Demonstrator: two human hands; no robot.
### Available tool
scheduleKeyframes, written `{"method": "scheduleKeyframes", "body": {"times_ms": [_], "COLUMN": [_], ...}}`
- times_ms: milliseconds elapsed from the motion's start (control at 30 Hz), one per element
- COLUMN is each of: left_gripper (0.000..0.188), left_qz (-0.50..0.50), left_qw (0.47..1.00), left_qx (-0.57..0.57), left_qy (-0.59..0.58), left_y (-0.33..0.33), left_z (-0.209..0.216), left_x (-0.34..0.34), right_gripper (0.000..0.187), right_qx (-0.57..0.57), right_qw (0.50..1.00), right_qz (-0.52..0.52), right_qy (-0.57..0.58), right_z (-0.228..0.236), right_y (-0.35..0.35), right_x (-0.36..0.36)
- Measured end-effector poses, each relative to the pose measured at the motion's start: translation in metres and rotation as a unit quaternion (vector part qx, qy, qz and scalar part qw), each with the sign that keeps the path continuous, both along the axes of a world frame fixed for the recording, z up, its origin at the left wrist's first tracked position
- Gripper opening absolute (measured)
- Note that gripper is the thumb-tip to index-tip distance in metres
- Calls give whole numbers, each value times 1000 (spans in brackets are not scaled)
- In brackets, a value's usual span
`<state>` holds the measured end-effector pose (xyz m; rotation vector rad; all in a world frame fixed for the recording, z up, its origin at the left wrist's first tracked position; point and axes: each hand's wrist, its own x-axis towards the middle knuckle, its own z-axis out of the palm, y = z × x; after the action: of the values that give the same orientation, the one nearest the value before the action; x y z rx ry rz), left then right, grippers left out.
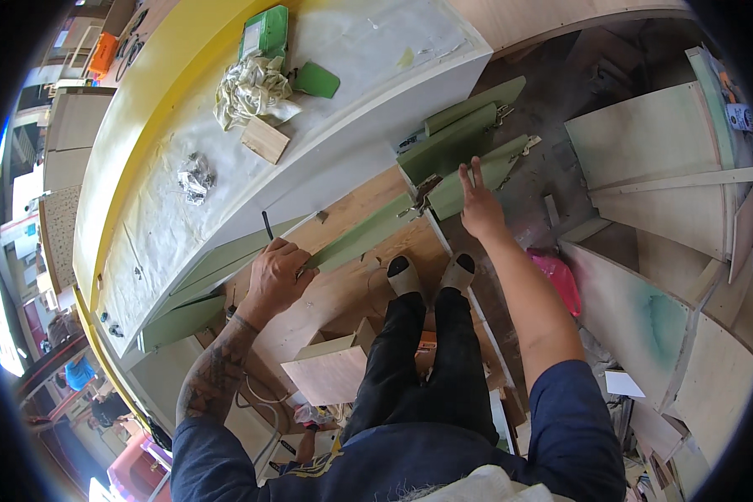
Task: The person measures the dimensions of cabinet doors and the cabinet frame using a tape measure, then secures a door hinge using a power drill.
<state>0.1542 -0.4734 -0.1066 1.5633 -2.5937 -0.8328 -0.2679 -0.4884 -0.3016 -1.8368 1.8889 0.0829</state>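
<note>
Below the white counter, several green cabinet doors stand swung outward from the cabinet front. My left hand [278, 274] is closed on the near left end of one green door [364, 235]. A thin dark rod [267, 224] sticks up just beyond that hand; I cannot tell whether the hand holds it. My right hand [482, 207] has two fingers stretched out against another green door [504, 166], the others curled, holding nothing. Metal hinges [418, 201] show between these doors. Further hinges [502, 115] sit on the edge of a door behind.
On the plastic-covered counter [163, 243] lie a crumpled cloth [255, 90], a wood block [265, 140], a green package [264, 33] and crumpled foil [196, 177]. Unfinished plywood cabinets [644, 138] stand at right, near a pink bag [555, 280]. A wooden box [330, 371] is beside my legs.
</note>
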Motion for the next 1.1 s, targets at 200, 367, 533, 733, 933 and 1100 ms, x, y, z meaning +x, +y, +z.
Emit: {"method": "scheduleKeyframes", "body": {"times_ms": [200,367,533,733,933,1100], "left_gripper": [18,19,20,21,22,32], "left_qz": [-30,-18,41,97,156,216], "left_qw": [1000,999,998,983,972,952], "left_qx": [-2,23,-12,-85,-110,-169], "left_qy": [2,-27,-57,-133,-137,-134], "left_y": [-3,-16,-13,-4,10,21], "left_z": [-50,-75,-83,-81,-90,-87], "left_x": [41,55,74,62,75,99], "right_gripper": [94,96,101,81,52,48], "right_qx": [68,60,24,-271,-106,-142], "right_qw": [998,998,993,933,926,911], "right_qz": [5,5,-79,28,19,24], "right_qy": [17,-13,-89,-237,-363,-387], "right_z": [10,-1,0,13,17,19], "right_y": [-59,-71,-53,-9,-30,-45], "right_x": [30,34,65,154,192,226]}}
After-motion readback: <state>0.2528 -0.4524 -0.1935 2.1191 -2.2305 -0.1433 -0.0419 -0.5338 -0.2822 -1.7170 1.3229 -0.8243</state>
